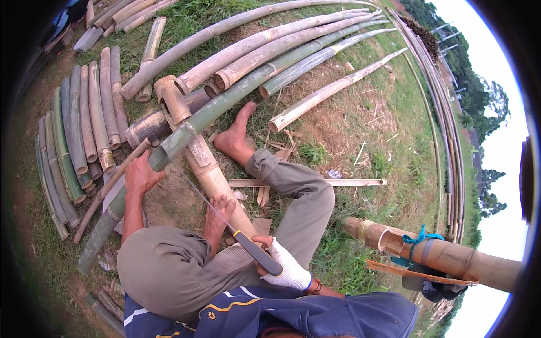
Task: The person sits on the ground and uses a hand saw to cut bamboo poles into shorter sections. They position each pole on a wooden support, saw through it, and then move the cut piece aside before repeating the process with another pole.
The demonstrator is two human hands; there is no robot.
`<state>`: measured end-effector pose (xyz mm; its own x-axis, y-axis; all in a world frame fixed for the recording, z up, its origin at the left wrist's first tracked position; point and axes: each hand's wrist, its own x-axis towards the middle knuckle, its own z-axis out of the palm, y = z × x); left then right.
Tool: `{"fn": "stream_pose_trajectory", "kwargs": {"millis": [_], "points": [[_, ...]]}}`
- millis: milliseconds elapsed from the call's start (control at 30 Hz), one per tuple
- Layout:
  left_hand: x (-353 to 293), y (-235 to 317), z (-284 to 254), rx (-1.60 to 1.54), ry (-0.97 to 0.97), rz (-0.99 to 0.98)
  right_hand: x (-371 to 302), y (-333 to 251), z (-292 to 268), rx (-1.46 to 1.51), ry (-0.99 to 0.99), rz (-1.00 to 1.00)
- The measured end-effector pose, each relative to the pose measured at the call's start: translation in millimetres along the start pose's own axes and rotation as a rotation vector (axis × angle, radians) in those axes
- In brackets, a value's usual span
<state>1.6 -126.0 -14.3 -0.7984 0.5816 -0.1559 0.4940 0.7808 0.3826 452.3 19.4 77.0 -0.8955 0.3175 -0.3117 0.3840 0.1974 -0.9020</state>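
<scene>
A long green bamboo pole (217,110) slants from lower left to upper right across a pale bamboo support (205,163). My bare left hand (142,173) is closed around the pole left of the support, thumb on its near side. Along the hand's left side lies a thin bamboo stick (107,194); whether the fingers also grip it I cannot tell. In a white knitted glove, my right hand (284,263) holds a hand saw by its grey and yellow handle (257,252). The thin saw blade (207,201) points up and left, its tip near the pole's underside.
Cut bamboo lengths (93,115) lie in rows at left. Several long poles (293,44) fan out at the top. My bare feet (234,138) flank the support. At right, a thick bamboo pole (445,256) carries a blue tie. A split strip (355,182) lies beyond my knee.
</scene>
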Motion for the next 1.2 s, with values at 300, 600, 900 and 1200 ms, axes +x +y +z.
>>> {"fn": "stream_pose_trajectory", "kwargs": {"millis": [300, 600, 900, 1200], "points": [[6, 10, 10, -0.059, 0.013, 0.064, 186, 8, 52, 0.048, 0.186, -0.312], [5, -1, 9, -0.007, 0.052, 0.049, -27, 1, -4, 0.053, 0.073, -0.025], [1, -10, 4, 0.064, 0.016, 0.043, 243, -14, 72, 0.227, 0.067, -0.272], [-8, -2, 20, 0.002, -0.021, 0.048, -29, 72, 3, -0.203, 0.145, -0.25]]}}
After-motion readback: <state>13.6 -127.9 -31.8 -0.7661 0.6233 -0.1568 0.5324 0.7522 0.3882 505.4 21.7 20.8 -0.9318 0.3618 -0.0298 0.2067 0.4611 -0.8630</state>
